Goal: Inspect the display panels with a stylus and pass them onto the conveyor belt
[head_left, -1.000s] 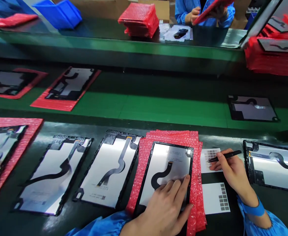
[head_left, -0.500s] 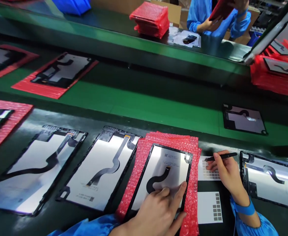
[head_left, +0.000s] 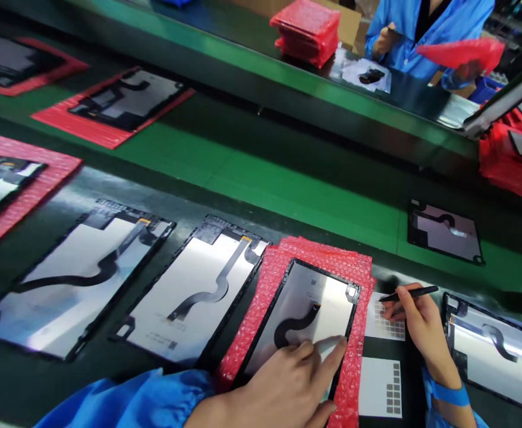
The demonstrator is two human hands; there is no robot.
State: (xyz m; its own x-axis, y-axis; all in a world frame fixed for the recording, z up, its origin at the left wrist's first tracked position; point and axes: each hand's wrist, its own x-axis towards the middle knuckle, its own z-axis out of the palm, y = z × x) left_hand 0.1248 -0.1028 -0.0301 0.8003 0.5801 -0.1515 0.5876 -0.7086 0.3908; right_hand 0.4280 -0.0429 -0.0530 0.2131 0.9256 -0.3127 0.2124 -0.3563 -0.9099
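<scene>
My left hand (head_left: 283, 380) lies over the lower part of a display panel (head_left: 327, 297), its index finger stretched to the right edge and its thumb apart. The panel has a silvery back, a dark frame and a curved black flex cable (head_left: 294, 326). Beneath it is a stack of red bubble-wrap bags (head_left: 270, 279). In my right hand (head_left: 421, 321) are slim black tweezers (head_left: 415, 293), gripped like a pen. Their tip touches or hovers over a white sheet of small grey square stickers (head_left: 390, 324). A second sticker sheet (head_left: 372, 386), partly used, lies just below.
Two more panels (head_left: 69, 297) (head_left: 198, 285) lie to the left, another panel (head_left: 495, 351) to the right. Beyond runs a green conveyor belt (head_left: 261, 172) carrying panels, some on red bags. Across it, a co-worker in blue (head_left: 434, 35) holds a red bag beside a red stack (head_left: 308, 30).
The view has shifted, so the bench items sit further right. Both my hands keep nearly the same place on panel and sheet. The co-worker's hands have moved apart, the red bag now in one.
</scene>
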